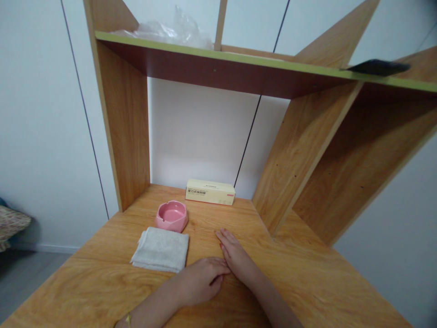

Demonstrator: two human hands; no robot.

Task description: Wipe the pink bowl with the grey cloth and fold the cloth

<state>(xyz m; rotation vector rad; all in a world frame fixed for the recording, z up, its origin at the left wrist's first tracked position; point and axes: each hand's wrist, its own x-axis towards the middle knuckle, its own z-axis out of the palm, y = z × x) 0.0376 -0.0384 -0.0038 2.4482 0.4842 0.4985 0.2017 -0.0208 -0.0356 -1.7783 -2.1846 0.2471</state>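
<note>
Both my hands rest on the wooden desk (307, 273), touching each other near its front middle. My right hand (238, 257) lies flat, its fingers stretched out together toward the back left, with nothing in it. Against its side are the fingertips of my left hand (205, 279), loosely bent with the thumb apart from them; no object shows in it. Left of my hands lies a folded pale grey cloth (162, 249). Just behind the cloth sits a pink ashtray (171, 217) with angular sides. A cream cling film box (210, 192) with printed characters lies farther back near the wall.
Above the desk runs a shelf (252, 54) on wooden uprights. It carries crumpled clear plastic (170, 32) at the left and a dark flat object (378, 67) at the right. Slanting wooden panels (307, 150) bound the desk on the right. Patterned fabric (12, 223) shows far left.
</note>
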